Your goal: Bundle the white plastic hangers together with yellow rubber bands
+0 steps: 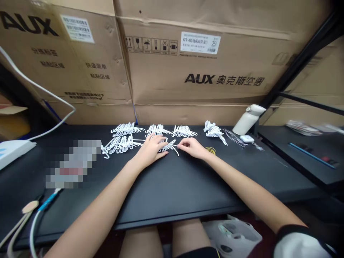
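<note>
Bent white cords lie in a small bundle (169, 145) on the black desk, partly covered by my left hand (151, 149). That hand rests over the bundle's left side, its fingers spread and its thumb apart. At the bundle's right end, my right hand (192, 147) is closed in a pinch on a white cord's tip; the fingertips partly hide it. More bundles of looped white cords lie behind and to the left: a far-left bundle (126, 128), a near-left bundle (118, 144), a middle bundle (157, 129) and a right bundle (184, 131).
Coiled yellow wire (210, 150) lies by my right wrist. Farther right are another white bundle (215, 131), a tilted white bottle (247, 120) and a small white case (246, 139). Large cardboard boxes (161, 82) stand behind. A white cable (33, 229) runs at left.
</note>
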The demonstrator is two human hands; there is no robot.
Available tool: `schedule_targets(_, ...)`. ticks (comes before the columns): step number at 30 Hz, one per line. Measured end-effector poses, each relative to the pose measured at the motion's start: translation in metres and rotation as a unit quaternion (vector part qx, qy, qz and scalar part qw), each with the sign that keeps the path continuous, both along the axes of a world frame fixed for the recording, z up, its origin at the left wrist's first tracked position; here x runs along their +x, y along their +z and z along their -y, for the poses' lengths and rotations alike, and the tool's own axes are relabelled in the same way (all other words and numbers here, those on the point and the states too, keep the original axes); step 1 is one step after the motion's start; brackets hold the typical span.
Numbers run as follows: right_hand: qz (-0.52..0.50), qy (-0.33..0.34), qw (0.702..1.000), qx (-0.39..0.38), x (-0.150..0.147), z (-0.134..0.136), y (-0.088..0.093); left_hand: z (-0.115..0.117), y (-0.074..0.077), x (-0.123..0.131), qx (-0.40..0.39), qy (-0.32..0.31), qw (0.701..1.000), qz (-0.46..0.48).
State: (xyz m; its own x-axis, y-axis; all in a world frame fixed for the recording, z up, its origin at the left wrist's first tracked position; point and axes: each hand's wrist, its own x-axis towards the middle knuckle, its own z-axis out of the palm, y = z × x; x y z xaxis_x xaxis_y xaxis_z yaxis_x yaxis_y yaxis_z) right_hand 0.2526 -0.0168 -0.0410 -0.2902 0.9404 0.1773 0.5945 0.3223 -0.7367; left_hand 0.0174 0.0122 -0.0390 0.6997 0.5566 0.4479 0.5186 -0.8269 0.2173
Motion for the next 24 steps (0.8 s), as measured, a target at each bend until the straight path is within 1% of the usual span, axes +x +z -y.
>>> schedule_targets(7, -0.012, -0.015, 1.0, -0.004, -0.009, 0.004, -0.004, 0.005, 0.0, 0.003, 0.049, 0.011, 0.998, -0.046)
schedule_targets(11, -0.017, -0.04, 0.999, -0.009, -0.01, 0.005, -0.002, 0.008, 0.002, 0.004, 0.036, 0.02, 0.998, -0.047)
schedule_targets(15, 0.012, -0.049, 0.999, 0.0, -0.004, 0.005, 0.0, 0.008, 0.002, 0.002, 0.031, 0.039, 0.998, -0.044)
schedule_targets(17, 0.008, -0.047, 0.999, -0.017, 0.002, 0.003, 0.001, 0.006, 0.002, 0.0, 0.045, 0.055, 0.996, -0.053)
schedule_targets(19, -0.006, -0.032, 0.998, -0.055, 0.01, 0.001, 0.002, 0.005, 0.001, -0.003, 0.058, 0.061, 0.995, -0.061)
schedule_targets(21, 0.007, -0.023, 0.997, -0.076, 0.019, 0.0, 0.006, 0.005, 0.001, -0.004, 0.067, 0.061, 0.993, -0.069)
schedule_targets(22, 0.031, -0.03, 0.997, -0.068, 0.024, -0.001, 0.008, 0.005, 0.001, -0.004, 0.07, 0.061, 0.993, -0.073)
schedule_targets(24, 0.094, -0.07, 0.993, -0.013, 0.031, -0.001, 0.014, 0.005, 0.001, -0.003, 0.072, 0.061, 0.993, -0.076)
